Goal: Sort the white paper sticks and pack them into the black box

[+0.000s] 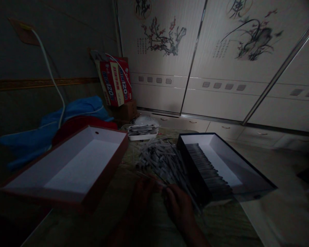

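Note:
In dim light, both hands are close together over the table in front of the pile. My left hand (143,192) is curled with its fingertips pressed together, a thin pale line showing near them. My right hand (179,204) is closed, thumb against fingers, around something small and dark that I cannot make out. Just beyond lies a loose pile of thin, pen-like grey and clear sticks (161,156). To the right, a dark-sided box (247,166) with a white inside holds a row of dark, pen-like sticks (208,168) along its left wall.
At left stands a red-sided box (79,161) with a white inside. A small white tray (142,136) of thin sticks sits behind the pile. Blue cloth (74,111), a red printed carton (115,82) and a white lamp-like stem (50,68) are behind; sliding cabinet doors (159,92) close off the back.

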`<state>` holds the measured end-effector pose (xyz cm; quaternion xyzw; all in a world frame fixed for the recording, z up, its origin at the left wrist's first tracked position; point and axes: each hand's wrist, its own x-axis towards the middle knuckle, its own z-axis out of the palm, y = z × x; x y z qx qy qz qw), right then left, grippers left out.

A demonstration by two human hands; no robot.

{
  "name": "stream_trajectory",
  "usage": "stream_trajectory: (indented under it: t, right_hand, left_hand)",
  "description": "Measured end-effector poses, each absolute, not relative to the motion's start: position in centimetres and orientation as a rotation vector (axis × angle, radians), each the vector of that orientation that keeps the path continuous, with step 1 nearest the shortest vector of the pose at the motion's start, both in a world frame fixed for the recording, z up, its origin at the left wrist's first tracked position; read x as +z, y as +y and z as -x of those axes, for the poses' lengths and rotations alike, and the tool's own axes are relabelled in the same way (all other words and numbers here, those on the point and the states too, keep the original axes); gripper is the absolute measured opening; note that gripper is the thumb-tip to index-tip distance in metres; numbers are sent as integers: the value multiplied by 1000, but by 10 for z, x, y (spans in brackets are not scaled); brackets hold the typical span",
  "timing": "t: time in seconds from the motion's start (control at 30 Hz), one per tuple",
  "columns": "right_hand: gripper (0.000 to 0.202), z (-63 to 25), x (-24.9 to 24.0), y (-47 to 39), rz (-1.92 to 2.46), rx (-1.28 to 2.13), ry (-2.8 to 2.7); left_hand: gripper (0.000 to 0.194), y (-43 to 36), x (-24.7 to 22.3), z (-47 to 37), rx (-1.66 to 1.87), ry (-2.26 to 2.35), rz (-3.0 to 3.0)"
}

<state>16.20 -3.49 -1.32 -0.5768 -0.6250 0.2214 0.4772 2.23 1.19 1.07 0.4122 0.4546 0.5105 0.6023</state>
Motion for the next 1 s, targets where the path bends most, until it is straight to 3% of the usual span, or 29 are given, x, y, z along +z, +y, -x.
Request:
stream_trajectory:
  t: [0.7,0.83,1.0]
  right_hand:
    - [26,-162,-11,-37,1424,443,-1593]
    - [35,-162,-16,-36,1428,581,-1490]
    - [51,-157,-23,-33,1301,1050,-1192]
  left_hand:
    - [26,11,9,-24,1176,1021,-899]
    - [25,12,3,-23,1175,997,-958]
    - [24,11,5,-23,1139,961,-1011]
